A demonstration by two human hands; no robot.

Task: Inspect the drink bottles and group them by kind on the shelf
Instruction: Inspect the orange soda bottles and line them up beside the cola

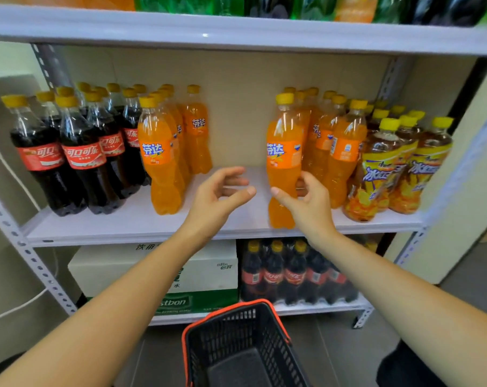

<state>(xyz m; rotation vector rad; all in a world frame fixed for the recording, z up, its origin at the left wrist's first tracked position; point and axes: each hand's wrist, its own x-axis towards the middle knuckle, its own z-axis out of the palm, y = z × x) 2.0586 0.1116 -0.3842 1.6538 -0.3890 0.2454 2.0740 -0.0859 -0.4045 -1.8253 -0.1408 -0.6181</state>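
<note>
- White metal shelf rack [111,222]: the middle board carries all the loose drink bottles, with a bare stretch in its centre.
- Dark cola bottles with red labels and yellow caps [80,152]: grouped at the board's left end.
- Orange soda bottles with yellow caps, right cluster [340,152]: just beside the brown iced-tea bottles in yellow wrappers [381,169] at the far right.
- Orange soda bottles, left cluster [164,152]: touching the cola group.
- White cardboard carton [208,272] and wrapped pack of cola [292,275]: side by side on the lower board.
- Black plastic basket with an orange rim [231,331]: on the floor in front of the rack.
- Single orange soda bottle [284,163]: upright at the front edge of the board, left of the right cluster.
- Right hand [306,199]: thumb and fingers curled round that bottle's narrow waist.
- Left hand [220,188]: over the bare stretch, fingers loosely curled and apart, holding nothing.
</note>
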